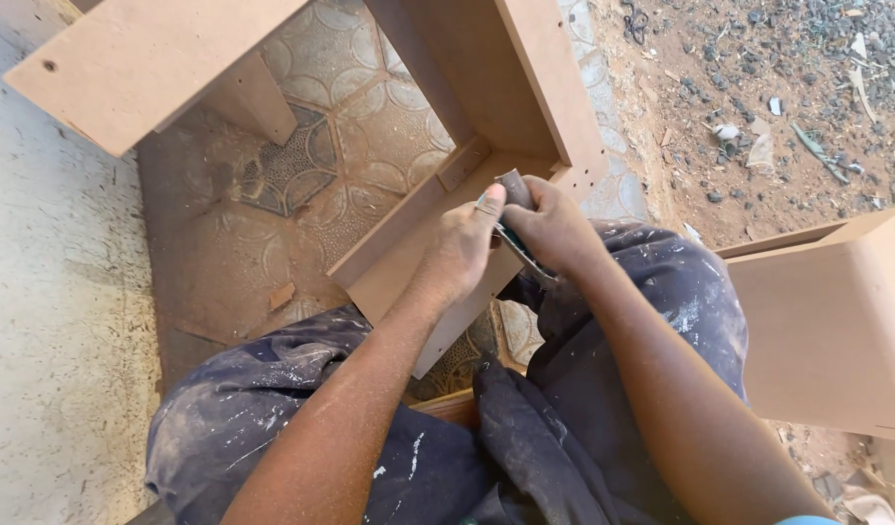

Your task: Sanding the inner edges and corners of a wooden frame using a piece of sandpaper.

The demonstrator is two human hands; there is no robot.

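Observation:
My left hand (459, 251) and my right hand (552, 228) meet above my lap, fingers closed. Between them sticks up a small grey-brown folded piece, like sandpaper (514, 187), pinched by my left fingers and touched by my right thumb. A thin metal tool (521, 255) with a greenish part runs under my right hand, which grips it. Both hands hover at the near corner of a brown fibreboard frame (511, 87) that stands on the floor in front of my knees. My dark, paint-spotted trousers (273, 399) fill the bottom of the view.
A second fibreboard panel (826, 321) stands at the right, by my knee. The frame rests on patterned floor tiles (370, 117). Bare concrete (49, 292) lies at the left, and dirt with gravel and scraps (778, 87) at the upper right.

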